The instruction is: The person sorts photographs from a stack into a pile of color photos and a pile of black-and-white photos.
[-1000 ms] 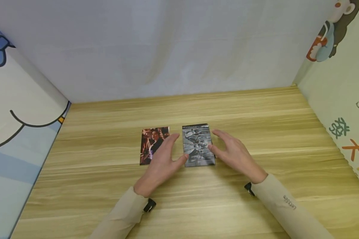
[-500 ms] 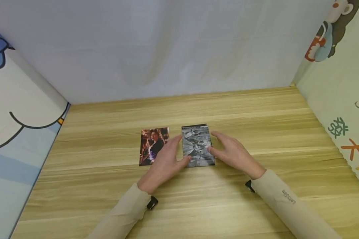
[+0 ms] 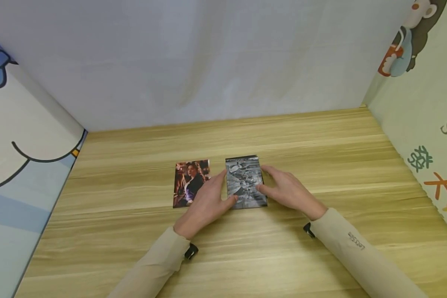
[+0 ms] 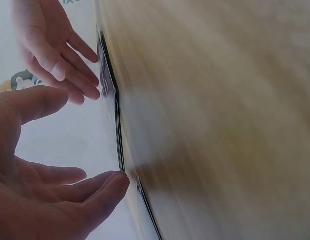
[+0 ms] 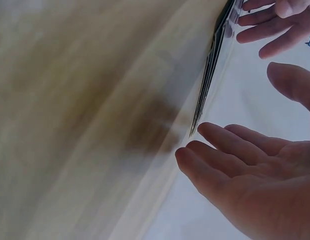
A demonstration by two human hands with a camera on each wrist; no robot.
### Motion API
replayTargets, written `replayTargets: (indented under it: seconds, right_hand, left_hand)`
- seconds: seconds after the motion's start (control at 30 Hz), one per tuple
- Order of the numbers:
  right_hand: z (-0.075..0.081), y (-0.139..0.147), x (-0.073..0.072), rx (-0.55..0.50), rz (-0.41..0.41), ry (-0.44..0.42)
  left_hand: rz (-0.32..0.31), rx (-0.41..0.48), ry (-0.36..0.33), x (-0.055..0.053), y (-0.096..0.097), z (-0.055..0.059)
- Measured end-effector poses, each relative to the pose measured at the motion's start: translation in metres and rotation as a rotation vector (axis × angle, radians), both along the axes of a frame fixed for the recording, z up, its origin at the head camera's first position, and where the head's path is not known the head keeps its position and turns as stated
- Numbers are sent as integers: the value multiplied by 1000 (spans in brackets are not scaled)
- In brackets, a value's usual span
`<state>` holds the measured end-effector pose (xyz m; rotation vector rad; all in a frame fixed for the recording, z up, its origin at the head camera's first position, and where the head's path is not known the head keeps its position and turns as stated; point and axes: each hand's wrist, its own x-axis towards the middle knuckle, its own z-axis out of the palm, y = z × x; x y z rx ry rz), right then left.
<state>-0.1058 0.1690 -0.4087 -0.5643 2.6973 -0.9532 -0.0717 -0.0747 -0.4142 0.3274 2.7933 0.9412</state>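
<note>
A small stack of photo cards [image 3: 246, 182], a black-and-white picture on top, lies flat on the wooden table between my hands. My left hand [image 3: 207, 200] is at its left side, fingertips at the stack's edge and thumb above the lower left of the picture. On the other side is my right hand [image 3: 289, 191], its fingers along the right edge and its thumb over the picture. In both wrist views the fingers are loosely spread, thumbs raised, pinching nothing. A colour photo card [image 3: 184, 182] of a person in dark clothes lies left of the stack, partly hidden by my left hand.
Wood-grain table [image 3: 141, 153] surrounds the cards. A pale cloth backdrop [image 3: 223, 62] rises behind it. Printed panels stand at the left [image 3: 33, 124] and right [image 3: 413, 124] sides.
My left hand has moved right, from a small gap to the stack's left edge, uncovering more of the colour photo. The right hand has barely shifted. The cards lie where they were.
</note>
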Motion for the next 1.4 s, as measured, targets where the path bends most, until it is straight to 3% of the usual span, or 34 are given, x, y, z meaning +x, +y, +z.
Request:
replayTargets:
  seconds: [0.6, 1.4]
  right_hand:
    - [0, -2, -4, 14, 22, -64]
    - [3, -1, 3, -23, 23, -33]
  left_hand:
    - [-34, -21, 21, -2, 3, -2]
    - [-17, 8, 22, 7, 3, 0]
